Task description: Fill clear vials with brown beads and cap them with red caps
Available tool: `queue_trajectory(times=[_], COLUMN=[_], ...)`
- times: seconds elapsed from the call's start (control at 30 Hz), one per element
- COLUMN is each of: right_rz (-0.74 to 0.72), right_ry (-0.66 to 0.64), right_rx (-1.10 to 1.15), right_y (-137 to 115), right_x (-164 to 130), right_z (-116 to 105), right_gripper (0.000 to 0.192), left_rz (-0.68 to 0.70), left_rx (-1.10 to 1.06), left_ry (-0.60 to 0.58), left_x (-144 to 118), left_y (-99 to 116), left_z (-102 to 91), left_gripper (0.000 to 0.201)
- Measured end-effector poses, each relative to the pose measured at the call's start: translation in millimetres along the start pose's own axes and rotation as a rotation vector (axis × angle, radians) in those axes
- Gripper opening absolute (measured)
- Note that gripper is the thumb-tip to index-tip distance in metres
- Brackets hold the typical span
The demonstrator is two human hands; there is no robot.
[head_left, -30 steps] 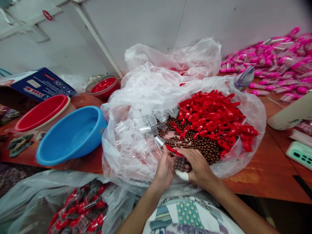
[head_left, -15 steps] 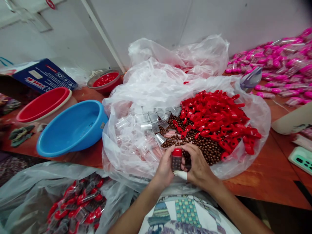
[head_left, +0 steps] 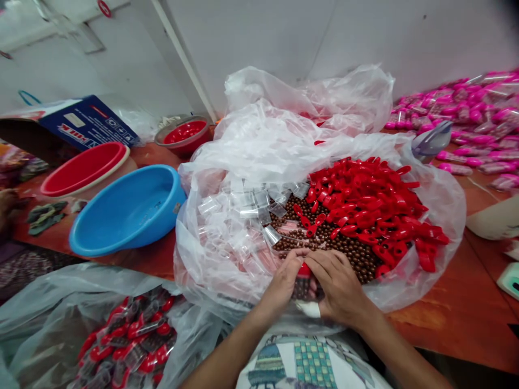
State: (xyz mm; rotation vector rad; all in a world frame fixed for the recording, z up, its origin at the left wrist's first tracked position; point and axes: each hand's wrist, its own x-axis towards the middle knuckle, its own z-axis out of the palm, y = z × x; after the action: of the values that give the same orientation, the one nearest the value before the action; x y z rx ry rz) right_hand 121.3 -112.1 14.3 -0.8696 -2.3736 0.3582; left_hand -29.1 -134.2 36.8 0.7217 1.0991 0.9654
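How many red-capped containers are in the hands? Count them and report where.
1: the red-capped container between the left hand and right hand, at the near side of the brown balls. Fingers partly cover it, so another could be hidden.

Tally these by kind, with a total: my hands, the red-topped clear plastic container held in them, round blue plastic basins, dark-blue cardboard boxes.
Hands: 2 (left hand, right hand)
Red-topped clear plastic container, held: 1
Round blue plastic basin: 1
Dark-blue cardboard box: 1
Total: 5
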Motion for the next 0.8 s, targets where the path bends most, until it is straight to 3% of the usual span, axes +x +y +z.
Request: queue_trajectory(times=[0.17, 0.23, 0.3, 0.37, 0.43, 0.63, 0.8], right_rz=[0.113, 0.118, 0.112, 0.109, 0.114, 0.091, 0.091], right_ry=[-0.153, -0.220, -0.271, -0.305, -0.331, -0.356, -0.300], right_rx=[0.037, 0.040, 0.044, 0.052, 0.061, 0.095, 0.070], right_y=[-3.4, -4.6, -5.2, -5.8, -7.1, -12.4, -3.6], right_x=[3.9, 4.0, 4.6, 6.2, 8.5, 9.7, 5.1], right_z=[-3.9, -2.8, -1.8, -2.2, -3.6, -5.8, -5.7], right_gripper=[0.066, 0.073, 0.082, 0.083, 0.071, 0.050, 0.042], left_rz=[0.478, 0.521, 0.508, 0.496, 0.492, 0.429, 0.331], left_rx=[1.033, 1.405, 1.616, 1.685, 1.668, 1.378, 1.382], left_ry=[0.096, 0.064, -0.010, -0.089, -0.129, -0.056, -0.070], left_x=[19.3, 31.0, 41.7, 49.8, 55.7, 73.9, 94.7], left_y=[37.9, 48.7, 55.1, 58.3, 59.4, 65.8, 76.2], left_z=[-47.6, -67.3, -81.6, -89.5, -92.0, -90.1, -86.3], left_gripper=[0.035, 0.038, 0.038, 0.034, 0.030, 0.030, 0.027])
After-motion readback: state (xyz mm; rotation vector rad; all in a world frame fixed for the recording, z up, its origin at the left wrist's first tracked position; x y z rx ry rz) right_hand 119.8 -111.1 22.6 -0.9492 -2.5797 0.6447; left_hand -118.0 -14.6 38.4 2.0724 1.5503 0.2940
